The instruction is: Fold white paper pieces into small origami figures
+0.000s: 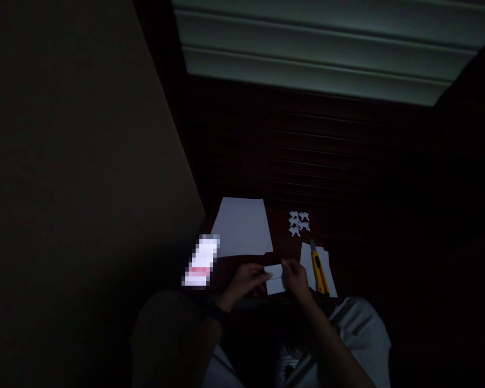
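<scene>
Between my two hands is a small white piece of paper (275, 284) with a crease or folded edge running across it. My left hand (248, 278) grips its left side, the thumb lying on top near the crease. At the upper right edge, the closed fingers of my right hand (296, 277) pinch the same paper. Just right of my right hand, a yellow utility knife (319, 269) with its blade out rests on some white sheets (331, 288). Several small folded paper shapes (299, 222) lie in a cluster beyond my hands.
A stack of larger white paper (242, 226) sits at the back left of the dark table. Left of it is a bright, pixelated rectangle (202, 261). A wall (84, 134) rises on the left, and pale slats (307, 48) show above. My knees flank the table's front edge.
</scene>
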A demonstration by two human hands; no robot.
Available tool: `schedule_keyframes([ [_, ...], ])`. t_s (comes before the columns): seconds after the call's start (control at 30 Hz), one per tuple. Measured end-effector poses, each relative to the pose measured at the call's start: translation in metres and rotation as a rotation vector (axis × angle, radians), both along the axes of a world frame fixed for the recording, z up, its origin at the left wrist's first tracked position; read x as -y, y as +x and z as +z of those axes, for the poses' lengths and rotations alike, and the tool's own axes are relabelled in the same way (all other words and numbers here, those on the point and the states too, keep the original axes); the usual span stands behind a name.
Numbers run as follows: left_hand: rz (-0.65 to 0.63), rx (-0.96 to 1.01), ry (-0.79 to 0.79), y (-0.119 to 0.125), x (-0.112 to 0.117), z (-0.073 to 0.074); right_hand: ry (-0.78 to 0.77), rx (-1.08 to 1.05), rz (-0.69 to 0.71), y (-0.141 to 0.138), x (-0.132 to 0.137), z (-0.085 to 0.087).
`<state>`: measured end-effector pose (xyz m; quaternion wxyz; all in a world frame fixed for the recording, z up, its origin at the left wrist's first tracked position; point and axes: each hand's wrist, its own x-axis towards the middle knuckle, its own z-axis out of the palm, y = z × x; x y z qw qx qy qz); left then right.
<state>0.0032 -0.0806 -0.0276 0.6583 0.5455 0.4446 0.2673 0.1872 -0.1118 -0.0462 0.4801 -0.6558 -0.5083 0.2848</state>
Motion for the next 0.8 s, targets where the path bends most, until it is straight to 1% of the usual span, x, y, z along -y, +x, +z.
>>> schedule_keyframes([
  [0.07,0.001,-0.034,0.049,0.002,0.0,-0.005,0.005,-0.001,-0.011,-0.001,0.0,-0.001],
  [0.13,-0.013,-0.025,0.079,0.002,0.0,-0.01,-0.004,-0.011,-0.013,-0.001,0.001,-0.001],
  [0.27,-0.034,-0.01,0.079,0.001,0.001,-0.014,-0.009,-0.046,-0.001,0.0,0.002,0.002],
  [0.37,0.039,-0.013,0.085,0.002,-0.001,-0.014,-0.016,-0.154,0.051,-0.002,0.004,0.008],
  [0.5,0.177,0.02,0.041,0.002,-0.003,-0.013,-0.041,-0.419,0.212,-0.002,0.007,0.011],
  [0.57,0.219,0.041,0.017,0.001,-0.003,-0.013,-0.047,-0.489,0.271,0.0,0.007,0.009],
  [0.67,0.242,0.064,0.018,0.001,-0.002,-0.013,-0.095,-0.519,0.28,0.005,0.007,0.005],
  [0.8,0.208,0.072,0.048,0.0,0.0,-0.009,-0.137,-0.563,0.281,0.008,0.007,0.003],
])
